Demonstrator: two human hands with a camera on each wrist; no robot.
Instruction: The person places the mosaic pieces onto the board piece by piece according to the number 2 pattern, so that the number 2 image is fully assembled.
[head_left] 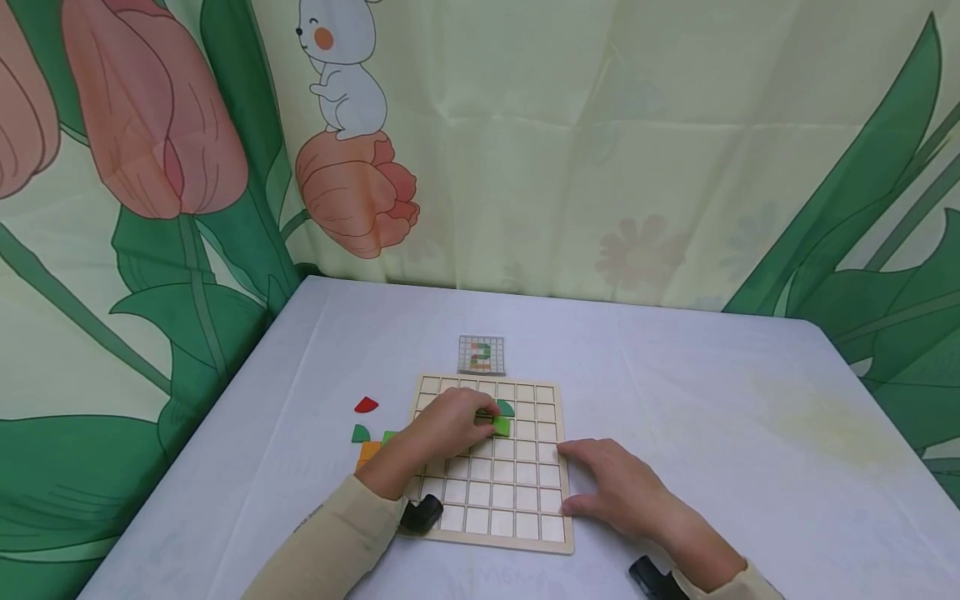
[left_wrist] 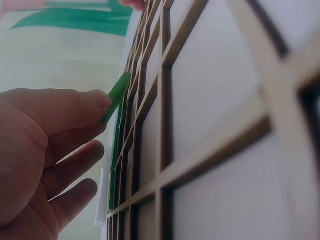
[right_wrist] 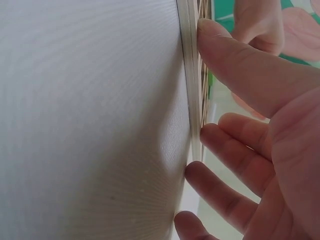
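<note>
In the head view a wooden grid board lies on the table. My left hand reaches over its upper half, pinching a bright green square tile between thumb and finger. The left wrist view has this tile tilted, its edge close to the grid. A dark green quarter-circle piece sits in a cell just above it; cells beneath the left hand are hidden. My right hand touches the board's right edge, its thumb and fingers spread. The right wrist view shows these fingers loosely extended along that edge.
Behind the board stands a small pattern card showing a coloured figure 2. Left of the board lie a red piece, a dark green quarter-circle and an orange piece. A light green piece is partly covered by the left arm.
</note>
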